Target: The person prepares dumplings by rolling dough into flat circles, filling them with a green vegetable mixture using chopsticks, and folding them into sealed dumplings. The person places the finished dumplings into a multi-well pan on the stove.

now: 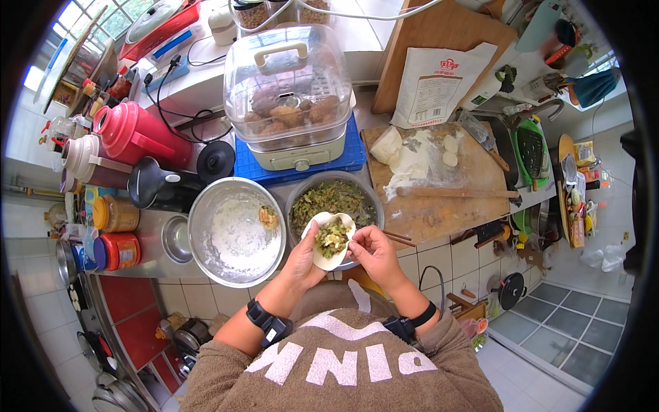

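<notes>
Far left, on steel counter point(155, 218): pink jug point(147, 134), white-topped flask point(88, 152) alongside, black kettle-like vessel point(161, 187) just right. Below those, yellow-lidded jar point(113, 213), purple-lidded red jar point(118, 251), then small steel bowl point(176, 240). Crowded corner. Black cable point(162, 103) looped behind, near round black lid point(216, 161).

Next, big steel bowl point(204, 214), floury inside, pale-orange lump point(268, 218) at right wall, kind unclear. Behind, clear-domed steamer point(288, 51) with brown round pieces inside, on blue tray point(353, 152). Blocking reach straight back.

Center: left hand point(304, 261) cupped under round dough wrapper point(334, 255), thumb over left edge, fingers beneath mostly hidden. Green filling point(333, 237) heaped mid-wrapper, wrapper unsealed and open upward. Right hand point(374, 250): thumb and forefinger closed on wrapper's right edge, other fingers curled; exact pinch force, can't tell. Both above near rim of filling bowl point(374, 201), part of rim hidden.

Right of that, chopsticks point(400, 239) poking out toward board point(432, 221). On board: dough lump point(386, 145), loose flour point(419, 161), small dough pieces point(450, 151), rolling pin point(456, 193) lying crosswise, cleaver point(480, 134) at far-right side. White bag point(439, 86) upright behind.

Far right: sink point(502, 141), green basket point(546, 174) beside.
</notes>
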A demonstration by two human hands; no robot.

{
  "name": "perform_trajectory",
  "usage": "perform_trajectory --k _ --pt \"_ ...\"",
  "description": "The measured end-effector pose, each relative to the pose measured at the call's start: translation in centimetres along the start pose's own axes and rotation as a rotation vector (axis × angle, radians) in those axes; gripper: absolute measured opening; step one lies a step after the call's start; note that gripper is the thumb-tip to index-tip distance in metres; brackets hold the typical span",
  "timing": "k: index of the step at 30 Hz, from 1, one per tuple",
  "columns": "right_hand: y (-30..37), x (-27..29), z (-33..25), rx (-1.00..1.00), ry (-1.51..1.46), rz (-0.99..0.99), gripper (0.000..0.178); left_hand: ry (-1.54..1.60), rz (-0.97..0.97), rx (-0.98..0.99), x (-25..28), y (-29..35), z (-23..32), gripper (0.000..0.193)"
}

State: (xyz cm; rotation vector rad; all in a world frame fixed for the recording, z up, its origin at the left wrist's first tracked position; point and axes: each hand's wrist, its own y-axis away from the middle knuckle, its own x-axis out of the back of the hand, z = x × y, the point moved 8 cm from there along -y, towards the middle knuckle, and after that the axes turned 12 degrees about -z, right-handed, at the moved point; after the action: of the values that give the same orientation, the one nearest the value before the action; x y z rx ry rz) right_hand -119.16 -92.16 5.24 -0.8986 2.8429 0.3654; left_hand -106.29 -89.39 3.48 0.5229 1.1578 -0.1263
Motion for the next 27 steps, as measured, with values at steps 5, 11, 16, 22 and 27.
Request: perform_trajectory --k 5,11,16,22,27 --pt "0.5 0.1 0.1 0.033 -0.007 0.01 0.013 -0.037 0.045 0.044 0.7 0.6 -0.5 0.047" --pt "0.8 0.5 2.4 -0.138 -0.419 0.053 0.018 -0.11 0.058 0.099 1.5 0.9 -1.0 0.045" --pt "0.5 0.3 3.6 -0.172 -0.487 0.03 0.019 -0.09 0.0 0.14 2.0 0.7 -1.5 0.044" --pt "0.9 0.0 1.7 -0.082 -0.131 -0.011 0.014 -0.132 0.118 0.209 3.7 0.7 -1.8 0.043" --pt "1.3 -2.3 -3.6 0.29 0.734 -0.215 0.029 -0.132 0.129 0.265 4.6 0.5 -2.0 0.044"
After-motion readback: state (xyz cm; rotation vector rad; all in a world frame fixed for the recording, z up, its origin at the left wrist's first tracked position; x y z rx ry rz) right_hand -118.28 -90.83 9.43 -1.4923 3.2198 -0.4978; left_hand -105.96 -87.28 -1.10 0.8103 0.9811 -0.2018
